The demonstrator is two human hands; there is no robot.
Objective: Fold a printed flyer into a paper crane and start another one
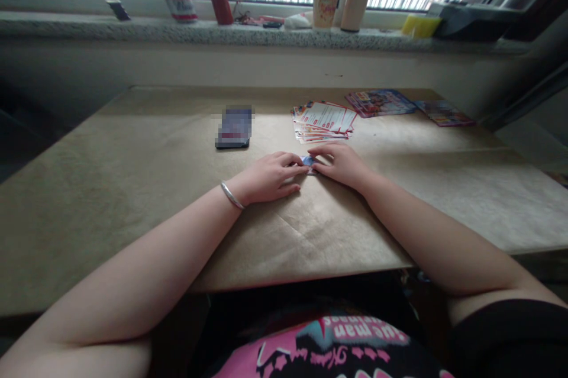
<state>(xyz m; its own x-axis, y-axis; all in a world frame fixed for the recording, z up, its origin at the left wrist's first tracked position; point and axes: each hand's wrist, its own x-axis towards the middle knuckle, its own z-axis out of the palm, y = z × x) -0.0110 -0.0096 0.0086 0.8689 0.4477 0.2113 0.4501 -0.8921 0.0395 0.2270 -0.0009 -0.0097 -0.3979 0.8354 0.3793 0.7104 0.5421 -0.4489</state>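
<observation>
Daylight is cast across the table (133,177); at the frame's centre, a paper (308,161) is held by fingers of the left hand (276,178) and right hand (341,164), likely light, easily creased, best gripped by its edges.

Fingers of the left hand (277,177) and right hand (339,162) hide both ends of the small blue-and-white paper (309,161). Pixelation blurs the dark rectangular slab (234,126) and part of the far-right booklet (446,113). Print on the fanned cards (331,118) is too small to read. The picture's bottom edge cuts off the printed shirt (328,342).
</observation>
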